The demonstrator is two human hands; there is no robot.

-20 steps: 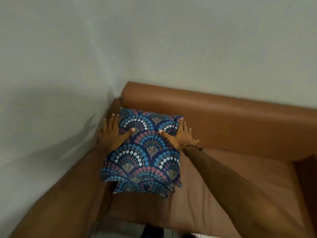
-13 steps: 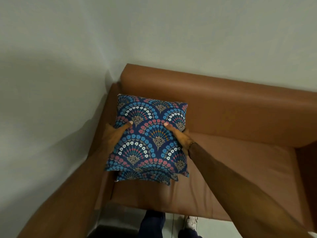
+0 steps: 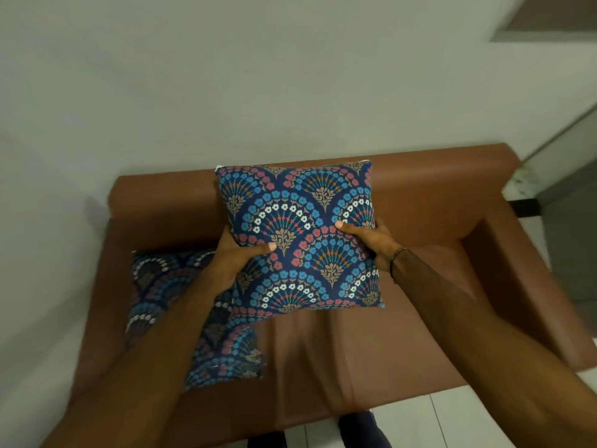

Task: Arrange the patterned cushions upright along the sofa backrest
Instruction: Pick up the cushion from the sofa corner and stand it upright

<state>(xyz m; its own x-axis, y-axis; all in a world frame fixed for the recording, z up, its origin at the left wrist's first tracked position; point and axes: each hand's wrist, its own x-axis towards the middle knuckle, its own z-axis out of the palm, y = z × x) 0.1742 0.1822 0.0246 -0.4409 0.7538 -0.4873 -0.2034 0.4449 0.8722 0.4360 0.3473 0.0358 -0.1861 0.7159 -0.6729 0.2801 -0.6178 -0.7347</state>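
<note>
I hold a blue cushion with a fan flower pattern (image 3: pixel 300 234) in the air over the middle of the brown sofa seat (image 3: pixel 349 347). My left hand (image 3: pixel 237 257) grips its left edge and my right hand (image 3: pixel 371 240) grips its right edge, thumbs on the front face. The cushion's top edge overlaps the sofa backrest (image 3: pixel 429 185) in view. A second cushion of the same pattern (image 3: pixel 168 292) lies flat on the left part of the seat, partly hidden under my left forearm.
Pale walls rise behind and to the left of the sofa. The right armrest (image 3: pixel 517 273) bounds the seat on the right. White floor tiles (image 3: pixel 449 418) and my dark trouser legs show at the bottom edge.
I have lifted the top cushion off the stack at the sofa's left corner and carried it right, toward the middle. The lower cushion stays flat on the seat. The view swung right.
</note>
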